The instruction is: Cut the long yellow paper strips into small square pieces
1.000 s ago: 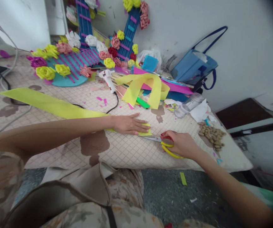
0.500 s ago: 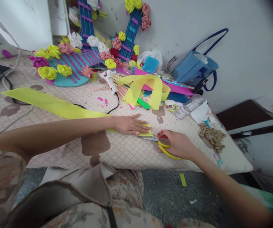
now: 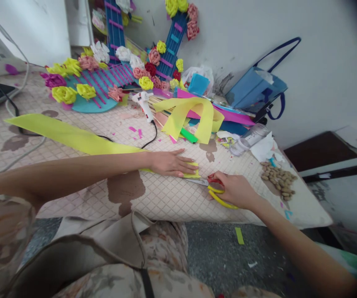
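Note:
My left hand [image 3: 171, 163] lies flat with fingers stretched out on the near end of a long yellow-green paper strip [image 3: 69, 134] that runs across the table to the left. My right hand [image 3: 234, 189] is closed round the handles of yellow-and-red scissors [image 3: 211, 187]. The scissor blades point left and meet the strip's end just under my left fingertips.
A white glue gun [image 3: 143, 104] with a black cord lies behind the strip. Looped yellow strips [image 3: 193, 114], coloured paper sheets, a paper-flower craft piece [image 3: 97, 80], a blue bag [image 3: 255, 89] and a pile of nuts [image 3: 279, 179] crowd the back and right. A tablecloth [image 3: 166, 198] covers the table.
My right hand with the scissors has slid a little to the left, bringing the blades up to the strip's end. My left hand has stayed flat on the strip.

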`<state>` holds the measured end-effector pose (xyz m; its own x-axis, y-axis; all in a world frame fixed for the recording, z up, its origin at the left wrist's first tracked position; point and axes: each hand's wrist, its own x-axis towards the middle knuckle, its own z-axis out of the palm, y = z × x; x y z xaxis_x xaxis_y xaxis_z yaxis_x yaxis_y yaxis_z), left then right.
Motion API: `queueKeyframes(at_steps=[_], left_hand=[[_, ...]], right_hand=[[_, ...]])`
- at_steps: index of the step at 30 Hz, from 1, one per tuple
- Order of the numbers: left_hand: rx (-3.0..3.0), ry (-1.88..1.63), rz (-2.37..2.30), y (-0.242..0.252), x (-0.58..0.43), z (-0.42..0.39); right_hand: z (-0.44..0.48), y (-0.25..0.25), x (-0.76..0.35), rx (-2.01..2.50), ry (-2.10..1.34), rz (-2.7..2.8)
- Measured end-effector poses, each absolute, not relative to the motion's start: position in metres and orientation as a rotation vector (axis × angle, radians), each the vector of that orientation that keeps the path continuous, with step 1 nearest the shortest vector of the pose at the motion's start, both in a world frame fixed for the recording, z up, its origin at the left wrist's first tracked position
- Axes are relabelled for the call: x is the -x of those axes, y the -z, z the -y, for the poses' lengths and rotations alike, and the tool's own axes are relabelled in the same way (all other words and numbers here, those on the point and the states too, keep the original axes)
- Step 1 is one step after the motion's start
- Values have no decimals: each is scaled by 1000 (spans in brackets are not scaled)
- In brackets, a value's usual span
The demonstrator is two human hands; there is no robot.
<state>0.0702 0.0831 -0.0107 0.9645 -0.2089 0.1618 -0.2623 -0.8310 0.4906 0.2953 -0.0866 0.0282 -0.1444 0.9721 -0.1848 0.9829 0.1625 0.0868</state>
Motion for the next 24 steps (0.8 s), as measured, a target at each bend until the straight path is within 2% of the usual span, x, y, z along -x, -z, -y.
queueKeyframes(at_steps=[11, 24], left_hand=[[-2593, -215, 264, -1, -57, -91], [-2604, -180, 258, 10, -50, -92]], right_hand=[[87, -34, -290, -1966, 137, -2269], [80, -32, -277, -1929, 136, -2329]])
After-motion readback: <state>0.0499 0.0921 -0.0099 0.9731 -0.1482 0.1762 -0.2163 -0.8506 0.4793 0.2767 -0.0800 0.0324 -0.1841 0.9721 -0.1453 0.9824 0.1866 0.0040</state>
